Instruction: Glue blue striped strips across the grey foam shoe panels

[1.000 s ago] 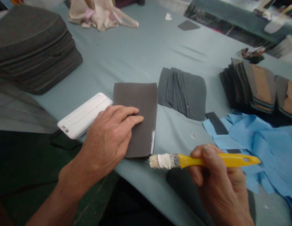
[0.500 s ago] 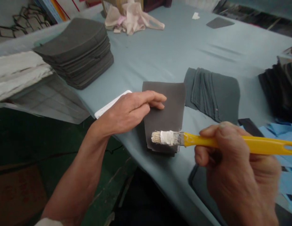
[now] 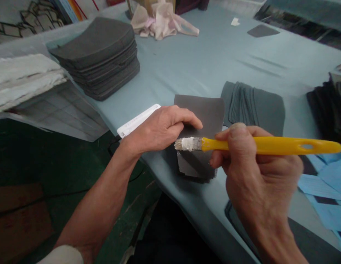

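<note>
My left hand [image 3: 162,130] rests with curled fingers on a dark grey fabric piece [image 3: 200,110], which lies on the blue-grey table cover [image 3: 187,69]. My right hand [image 3: 255,172] grips a yellow-handled brush [image 3: 269,145] with white paste caked on its bristles [image 3: 188,143]. The bristles hang over the piece beside my left hand, and I cannot tell whether they touch it. A white plastic box [image 3: 137,121] lies partly under my left wrist and hand.
Fanned grey fabric pieces [image 3: 253,106] lie next to the piece. A tall stack of dark grey pieces [image 3: 96,60] stands at the left, and a darker pile [image 3: 327,110] at the right. Blue paper strips [image 3: 324,187] lie at the lower right. A pale crumpled bag [image 3: 159,22] lies at the back. The table edge runs along the lower left.
The view has swung left since a second ago. My right hand has raised the brush and brought it further over the piece, and my left hand's fingers have curled slightly.
</note>
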### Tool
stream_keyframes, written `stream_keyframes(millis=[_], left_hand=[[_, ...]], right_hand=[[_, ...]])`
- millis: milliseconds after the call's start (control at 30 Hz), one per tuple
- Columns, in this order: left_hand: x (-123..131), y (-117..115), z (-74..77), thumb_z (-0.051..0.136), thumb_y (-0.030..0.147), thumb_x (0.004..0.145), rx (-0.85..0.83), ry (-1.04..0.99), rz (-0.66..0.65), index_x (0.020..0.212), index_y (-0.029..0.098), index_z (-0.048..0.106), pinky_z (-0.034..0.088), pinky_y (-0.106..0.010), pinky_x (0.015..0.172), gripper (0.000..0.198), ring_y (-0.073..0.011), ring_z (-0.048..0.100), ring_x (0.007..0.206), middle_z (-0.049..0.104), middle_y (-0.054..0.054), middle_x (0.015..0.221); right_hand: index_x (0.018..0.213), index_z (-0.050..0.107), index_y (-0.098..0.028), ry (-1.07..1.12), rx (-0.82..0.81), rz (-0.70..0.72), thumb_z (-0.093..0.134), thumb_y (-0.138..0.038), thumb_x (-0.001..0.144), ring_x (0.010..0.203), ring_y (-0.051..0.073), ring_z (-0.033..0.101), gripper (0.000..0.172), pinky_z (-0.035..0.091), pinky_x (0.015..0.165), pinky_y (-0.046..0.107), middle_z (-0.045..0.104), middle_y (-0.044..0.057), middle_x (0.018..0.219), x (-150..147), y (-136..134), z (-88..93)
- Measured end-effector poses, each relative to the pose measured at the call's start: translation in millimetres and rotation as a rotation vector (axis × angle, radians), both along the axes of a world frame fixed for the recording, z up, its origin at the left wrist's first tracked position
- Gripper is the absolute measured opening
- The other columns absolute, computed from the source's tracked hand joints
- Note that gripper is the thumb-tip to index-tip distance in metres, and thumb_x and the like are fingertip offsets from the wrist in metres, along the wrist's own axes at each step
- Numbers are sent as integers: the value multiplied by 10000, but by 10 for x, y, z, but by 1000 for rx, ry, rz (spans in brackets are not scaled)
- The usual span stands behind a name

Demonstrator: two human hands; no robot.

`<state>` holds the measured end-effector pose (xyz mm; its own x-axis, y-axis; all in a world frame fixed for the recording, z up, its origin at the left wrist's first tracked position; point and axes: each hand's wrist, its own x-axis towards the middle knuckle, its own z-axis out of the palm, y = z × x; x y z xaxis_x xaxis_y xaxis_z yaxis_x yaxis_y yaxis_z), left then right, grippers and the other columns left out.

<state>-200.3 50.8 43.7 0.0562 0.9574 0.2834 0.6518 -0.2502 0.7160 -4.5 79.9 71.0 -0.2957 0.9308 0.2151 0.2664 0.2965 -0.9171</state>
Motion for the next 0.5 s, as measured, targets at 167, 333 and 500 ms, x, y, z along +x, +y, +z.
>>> stream_keyframes(millis=[167, 333, 500], left_hand=[[41, -1, 0, 422, 43, 807, 18, 5, 44, 1062, 174, 815, 551, -335, 982, 487, -181, 752, 1034, 839, -33, 1101], [92, -18, 0, 435, 41, 810, 20, 4, 87, 1027, 191, 819, 555, -340, 980, 466, -190, 757, 1036, 843, -24, 1077], [113, -16, -15, 434, 50, 828, 31, 9, 96, 1019, 186, 815, 546, -340, 995, 447, -188, 750, 1045, 840, -22, 1081]], right_hand=[[689, 669, -214, -94, 88, 47, 606, -330, 1015, 345, 74, 474, 351, 357, 374, 190, 553, -56, 445, -15, -1, 72], [641, 627, -222, -172, 86, 127, 592, -291, 1018, 359, 63, 471, 385, 363, 377, 162, 520, -69, 439, 95, -69, 203], [657, 648, -242, -290, 44, 189, 613, -347, 1042, 359, 74, 484, 400, 376, 375, 164, 522, -63, 446, 306, -163, 266]])
